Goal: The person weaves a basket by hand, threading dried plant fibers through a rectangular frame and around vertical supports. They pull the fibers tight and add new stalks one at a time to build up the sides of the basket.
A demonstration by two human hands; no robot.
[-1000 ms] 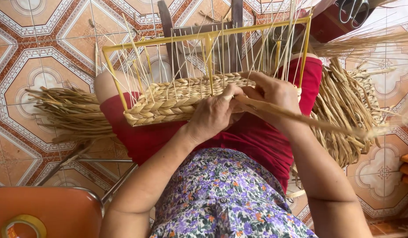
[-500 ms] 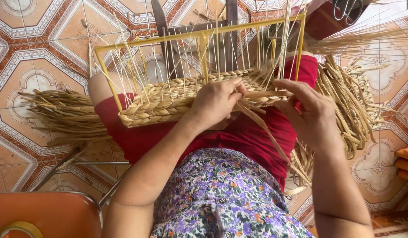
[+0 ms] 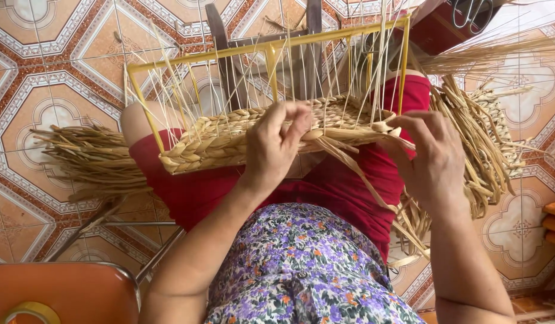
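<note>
A half-woven straw basket [image 3: 229,138] sits on a yellow metal frame [image 3: 265,47] resting on my lap, with thin upright strings running through it. My left hand [image 3: 276,147] presses on the woven band near its middle, fingers pinching a straw strand [image 3: 349,165]. My right hand [image 3: 430,159] is at the basket's right end, fingertips gripping the same kind of flat straw strand where it leaves the weave. The strand trails down over my red trousers.
Bundles of loose straw lie on both sides, left [image 3: 91,159] and right [image 3: 481,144], over a patterned tile floor [image 3: 43,66]. An orange chair seat [image 3: 55,294] with a tape roll is at the bottom left. A dark wooden stand [image 3: 223,54] rises behind the frame.
My right hand has let its long strand swing from the far right down to the basket's right end. The left hand has shifted right along the woven band. The view has tilted slightly.
</note>
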